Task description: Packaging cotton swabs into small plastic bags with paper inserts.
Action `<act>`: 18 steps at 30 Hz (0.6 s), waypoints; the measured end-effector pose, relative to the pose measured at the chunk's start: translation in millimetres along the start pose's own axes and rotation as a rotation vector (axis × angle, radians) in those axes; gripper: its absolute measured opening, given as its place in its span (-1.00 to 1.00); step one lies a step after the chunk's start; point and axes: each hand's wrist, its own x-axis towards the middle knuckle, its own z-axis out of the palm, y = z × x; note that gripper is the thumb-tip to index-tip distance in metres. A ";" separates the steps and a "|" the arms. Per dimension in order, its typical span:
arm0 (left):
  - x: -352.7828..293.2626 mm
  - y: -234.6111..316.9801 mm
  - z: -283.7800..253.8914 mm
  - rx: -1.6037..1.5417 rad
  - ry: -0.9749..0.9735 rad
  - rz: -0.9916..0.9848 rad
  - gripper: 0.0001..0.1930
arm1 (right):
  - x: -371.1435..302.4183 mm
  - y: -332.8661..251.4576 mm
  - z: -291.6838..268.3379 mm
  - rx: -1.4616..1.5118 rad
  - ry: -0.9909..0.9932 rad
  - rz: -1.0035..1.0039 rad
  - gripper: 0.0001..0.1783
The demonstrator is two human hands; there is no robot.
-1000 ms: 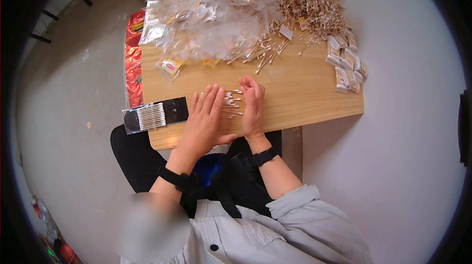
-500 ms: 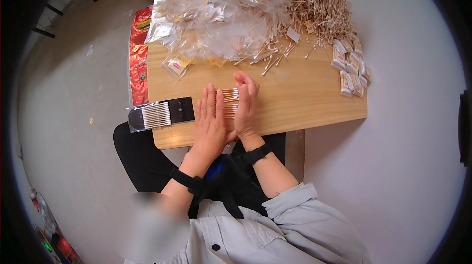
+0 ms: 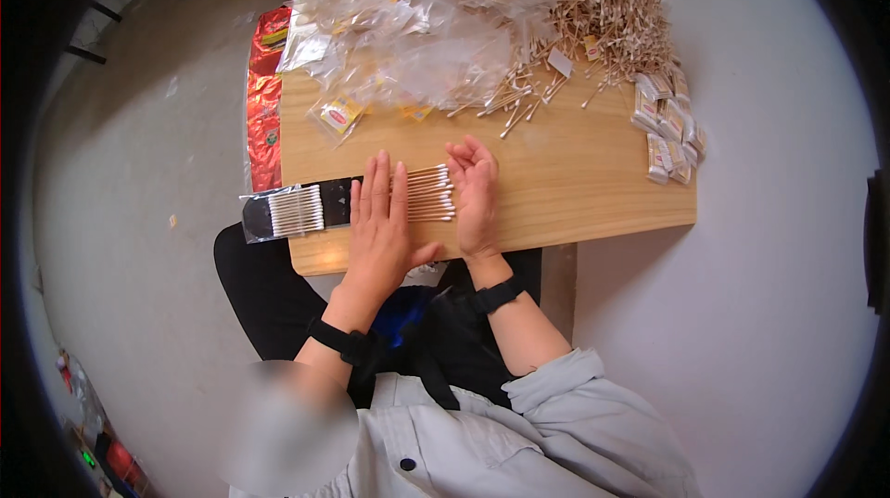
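Note:
My left hand [image 3: 378, 224] lies flat with fingers stretched out, palm down over one end of a row of cotton swabs [image 3: 428, 194]. The swabs lie side by side on the wooden table, their white tips showing to the right of the hand. Just past those tips stands my right hand [image 3: 476, 197] on its edge, palm turned to the row, fingers slightly curled and apart, holding nothing. Left of my left hand is a black strip [image 3: 337, 205], partly hidden by it. A clear-wrapped bundle of cotton swabs [image 3: 296, 210] rests on the strip's left part.
Many clear plastic bags [image 3: 417, 25] cover the far side of the wooden table [image 3: 575, 178]. A big heap of loose swabs [image 3: 616, 11] rises at the far right, with several small packed bundles [image 3: 669, 132] below it. A red foil sheet [image 3: 265, 118] hangs along the left edge.
My left hand has shifted left over the swabs, and my right hand has moved slightly right, away from their tips. More of the row now shows between the hands.

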 end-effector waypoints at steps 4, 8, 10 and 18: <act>4.0 -2.7 5.7 0.085 0.060 -0.064 0.06 | 0.1 -2.6 -3.0 0.035 0.018 0.007 -0.37; 5.6 1.1 5.5 0.104 0.054 -0.057 0.01 | 0.9 -4.7 -5.6 -0.023 0.022 -0.001 -0.37; -1.5 7.9 1.9 0.121 0.019 -0.111 0.04 | 1.5 -7.3 -5.6 -0.074 0.032 -0.012 -0.37; -8.6 15.8 13.5 0.146 0.005 -0.149 0.04 | 7.4 -1.4 10.3 -0.216 -0.037 -0.097 -0.40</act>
